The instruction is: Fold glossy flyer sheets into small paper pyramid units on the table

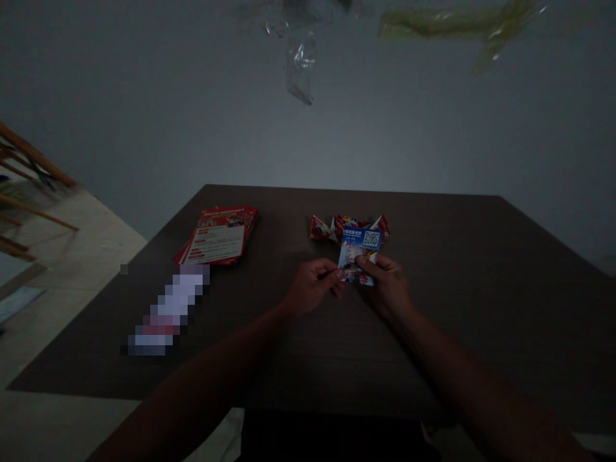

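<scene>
Both hands hold a blue-and-white printed leaflet (357, 244) above the table, its QR code near the top right corner. My right hand (392, 285) grips it from the right, thumb across the front and fingers behind. At the lower left edge, my left hand (312, 285) pinches it between thumb and finger. Just beyond the leaflet lie crumpled red foil wrappers (320, 228), partly hidden by it. To the left rests a stack of red printed cards (219, 237), slightly fanned.
The dark wooden table (457, 250) stands against a grey wall (409, 128). A pixelated, pale elongated item (168, 311) lies at the table's left. Yellow tape (443, 22) and a clear plastic piece (301, 67) are on the wall. Wooden legs (38, 157) stand on the floor at far left.
</scene>
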Action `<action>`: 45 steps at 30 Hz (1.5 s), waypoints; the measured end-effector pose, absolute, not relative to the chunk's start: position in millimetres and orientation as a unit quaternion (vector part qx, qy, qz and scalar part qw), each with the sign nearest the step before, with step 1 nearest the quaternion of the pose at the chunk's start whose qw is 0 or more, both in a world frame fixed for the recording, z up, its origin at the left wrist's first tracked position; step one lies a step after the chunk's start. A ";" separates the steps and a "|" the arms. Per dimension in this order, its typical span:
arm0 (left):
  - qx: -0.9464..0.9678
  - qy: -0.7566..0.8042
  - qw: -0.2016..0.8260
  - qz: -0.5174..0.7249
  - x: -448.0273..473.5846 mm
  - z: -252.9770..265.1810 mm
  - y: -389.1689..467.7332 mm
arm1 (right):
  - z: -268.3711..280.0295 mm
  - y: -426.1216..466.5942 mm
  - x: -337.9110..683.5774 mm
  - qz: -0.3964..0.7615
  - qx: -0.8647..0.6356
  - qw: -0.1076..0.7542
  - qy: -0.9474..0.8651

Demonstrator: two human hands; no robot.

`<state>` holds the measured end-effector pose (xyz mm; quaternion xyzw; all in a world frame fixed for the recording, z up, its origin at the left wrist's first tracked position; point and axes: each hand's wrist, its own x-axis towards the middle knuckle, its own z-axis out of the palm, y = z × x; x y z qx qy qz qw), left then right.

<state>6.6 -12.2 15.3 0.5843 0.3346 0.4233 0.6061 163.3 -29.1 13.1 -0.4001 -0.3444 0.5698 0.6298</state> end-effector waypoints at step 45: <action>0.742 0.439 0.344 0.372 -0.4 11.8 -8.4 | 5.3 -25.4 170.4 0.473 -0.494 0.601 -0.413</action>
